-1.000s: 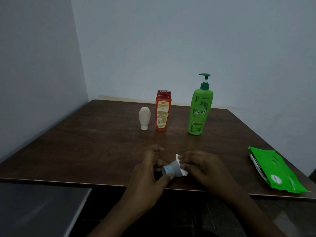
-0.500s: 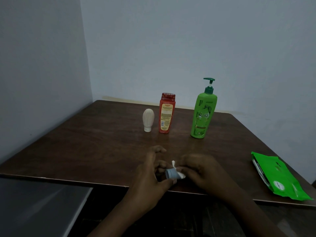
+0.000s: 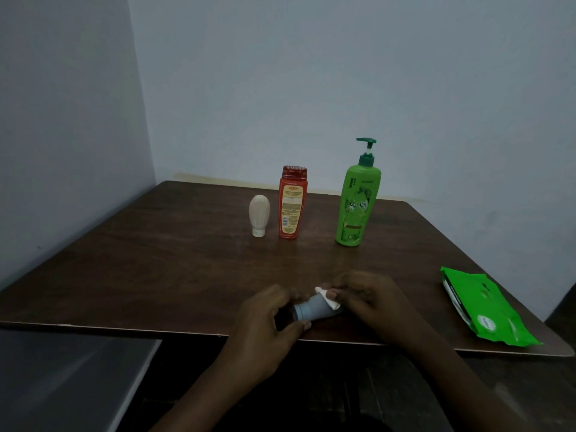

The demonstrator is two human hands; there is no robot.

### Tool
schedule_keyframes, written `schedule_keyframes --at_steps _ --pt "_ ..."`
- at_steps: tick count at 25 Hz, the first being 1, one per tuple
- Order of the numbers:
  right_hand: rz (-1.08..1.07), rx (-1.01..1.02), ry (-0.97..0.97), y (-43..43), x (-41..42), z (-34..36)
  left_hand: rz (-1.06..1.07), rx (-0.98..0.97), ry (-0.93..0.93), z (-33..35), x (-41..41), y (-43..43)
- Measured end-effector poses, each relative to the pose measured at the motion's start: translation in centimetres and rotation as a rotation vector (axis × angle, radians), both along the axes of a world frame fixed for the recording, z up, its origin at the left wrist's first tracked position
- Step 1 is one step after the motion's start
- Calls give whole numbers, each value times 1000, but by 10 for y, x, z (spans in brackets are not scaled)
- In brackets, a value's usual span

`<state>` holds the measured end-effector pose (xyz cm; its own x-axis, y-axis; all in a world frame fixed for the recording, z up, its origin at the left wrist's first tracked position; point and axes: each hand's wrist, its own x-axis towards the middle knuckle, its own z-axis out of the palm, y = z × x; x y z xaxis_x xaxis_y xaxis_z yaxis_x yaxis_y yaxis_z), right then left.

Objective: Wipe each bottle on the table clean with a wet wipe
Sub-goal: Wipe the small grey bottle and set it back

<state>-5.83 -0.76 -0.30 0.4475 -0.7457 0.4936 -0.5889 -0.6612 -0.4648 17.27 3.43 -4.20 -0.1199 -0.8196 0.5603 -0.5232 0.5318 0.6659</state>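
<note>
Small grey bottle (image 3: 311,310) (white wipe (image 3: 328,299) atop)

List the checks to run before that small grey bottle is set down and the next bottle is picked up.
1. Left hand grips the small grey plastic bottle firmly: ok.
2. Right hand pinches the white wet wipe against that bottle: ok.
3. Grey bottle wiped all round: cannot tell, since the hands hide part of it.
4. Cream squeeze bottle, red flat bottle and green pump bottle stand upright and apart: ok.
5. Green wipe pack lies on the dark wooden table at the right: ok.
6. Pack is open for a fresh wipe: cannot tell.
</note>
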Motion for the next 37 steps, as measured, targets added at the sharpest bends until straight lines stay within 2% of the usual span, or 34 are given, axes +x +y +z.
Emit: schedule_keyframes --at_steps 10,17,19,23,25,27,31,32,33,35,36,37 --pt "-76 74 -92 3 -13 -9 18 -109 -97 -8 0 -10" --pt "-317 122 -153 5 -4 -16 18 3 -38 1 -4 -7" --pt "-409 181 -323 8 4 -16 29 46 80 -1 -5 -2" --pt "-373 421 -972 22 31 -2 76 141 408 9 -23 8" --pt "-376 400 -1054 31 43 3 57 190 529 13 -34 12" --pt "-354 381 -993 45 49 7 59 210 609 18 -41 14" --pt "-131 502 -581 68 34 20 13 292 826 26 -40 20" --pt "-172 403 -537 68 27 25 6 311 857 27 -41 22" --pt "-276 195 -495 63 18 30 6 318 860 29 -41 23" --pt "-472 -306 -286 56 7 44 8 300 837 33 -45 28" --pt "-492 -450 -166 52 8 47 4 283 834 35 -48 30" --pt "-474 -500 -89 50 11 48 -5 266 840 39 -50 33"
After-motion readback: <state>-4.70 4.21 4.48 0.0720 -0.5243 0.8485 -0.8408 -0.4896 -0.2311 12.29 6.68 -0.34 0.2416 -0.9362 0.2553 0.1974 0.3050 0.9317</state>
